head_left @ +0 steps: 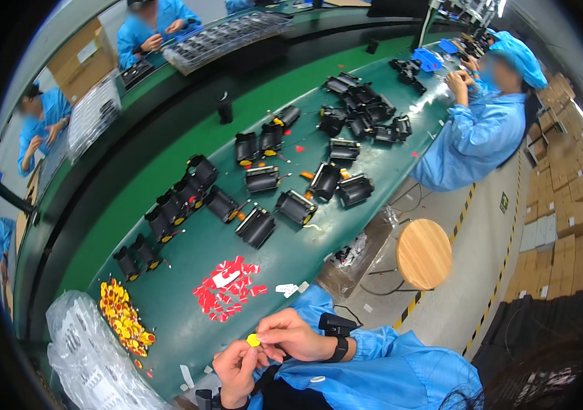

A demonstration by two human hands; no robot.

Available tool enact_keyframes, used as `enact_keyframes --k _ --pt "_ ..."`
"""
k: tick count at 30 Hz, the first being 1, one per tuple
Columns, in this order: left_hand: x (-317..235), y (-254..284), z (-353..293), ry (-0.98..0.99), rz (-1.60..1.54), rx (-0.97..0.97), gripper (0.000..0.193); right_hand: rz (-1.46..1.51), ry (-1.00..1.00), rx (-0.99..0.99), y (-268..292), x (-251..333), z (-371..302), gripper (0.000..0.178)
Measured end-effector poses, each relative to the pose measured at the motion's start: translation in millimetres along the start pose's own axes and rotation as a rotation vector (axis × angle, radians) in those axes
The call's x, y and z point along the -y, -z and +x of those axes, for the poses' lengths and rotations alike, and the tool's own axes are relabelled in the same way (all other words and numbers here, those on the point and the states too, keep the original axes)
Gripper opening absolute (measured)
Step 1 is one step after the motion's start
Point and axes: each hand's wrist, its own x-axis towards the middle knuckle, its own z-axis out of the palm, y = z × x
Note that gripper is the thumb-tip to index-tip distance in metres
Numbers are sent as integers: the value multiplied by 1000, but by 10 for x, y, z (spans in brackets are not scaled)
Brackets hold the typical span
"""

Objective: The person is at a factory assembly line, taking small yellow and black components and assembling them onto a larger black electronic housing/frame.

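Note:
A small yellow disc (253,339) sits between the fingertips of both my hands, above the near edge of the bench. My left hand (235,367) pinches it from the lower left, fingers curled. From the right, my right hand (291,336) closes thumb and fingers on it. Just beyond my hands lies a scatter of red pieces (240,290), with a white slip among them. Off to the left is a pile of small yellow-and-red round parts (125,316). Finer detail on the disc is too small to make out.
Several black plastic housings (256,227) stand along the green bench (189,249). A clear plastic bag (90,355) lies at the near left. To the right are a round wooden stool (424,254) and a co-worker in blue (472,137). Cardboard boxes (565,225) line the far right.

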Motion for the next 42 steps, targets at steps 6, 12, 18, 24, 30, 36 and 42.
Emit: enact_keyframes --k 6,12,18,24,30,36,42 --pt "-1 -115 37 -20 -23 -65 15 -5 33 14 36 -4 -23 20" --pt "-125 -124 297 -217 261 25 6 211 -45 -70 91 134 -108 13" --pt "-474 -52 731 -682 1182 171 14 192 89 -202 197 531 -216 14" --pt "-265 -367 1395 -527 1733 513 14 105 356 -368 502 801 -323 13" --pt "-594 -279 1607 -423 1504 745 41 100 406 -433 612 737 -392 11" --pt "-1235 -273 2631 -482 1532 84 52 79 386 -457 776 787 -406 15" --pt "-1090 106 4372 -56 1204 -441 69 -126 369 -337 732 867 -454 14"
